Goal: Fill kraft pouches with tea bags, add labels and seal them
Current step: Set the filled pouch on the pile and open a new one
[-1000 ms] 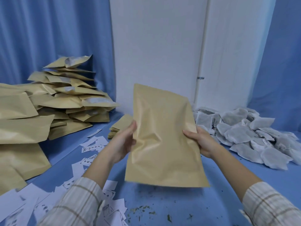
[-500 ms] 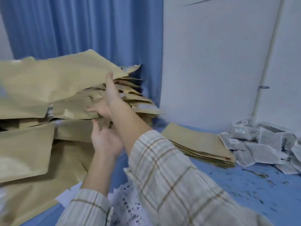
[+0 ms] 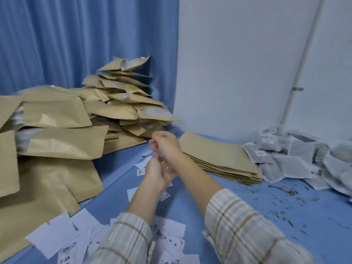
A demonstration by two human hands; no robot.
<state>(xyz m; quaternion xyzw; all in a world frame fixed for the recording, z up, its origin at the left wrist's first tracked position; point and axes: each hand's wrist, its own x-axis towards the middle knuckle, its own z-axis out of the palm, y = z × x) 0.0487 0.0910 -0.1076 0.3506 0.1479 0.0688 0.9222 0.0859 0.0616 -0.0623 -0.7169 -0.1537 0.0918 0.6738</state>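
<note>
Both my hands hover over the blue table, close together and holding nothing. My right hand is higher, its fingers loosely curled. Just below it, my left hand has relaxed fingers. A flat stack of empty kraft pouches lies right behind my right hand. Filled kraft pouches are heaped at the left and in a taller pile at the back. A heap of white tea bags lies at the right. Loose white labels are scattered near my sleeves.
Blue curtains hang behind the pouch piles, and a white wall closes the back. Loose tea crumbs are strewn on the blue table at the right. A few labels lie beside my left hand.
I held one pouch upright in both hands, then carried it left onto the pile. Now it lies there and both hands have drawn back, empty, to the middle of the table.
</note>
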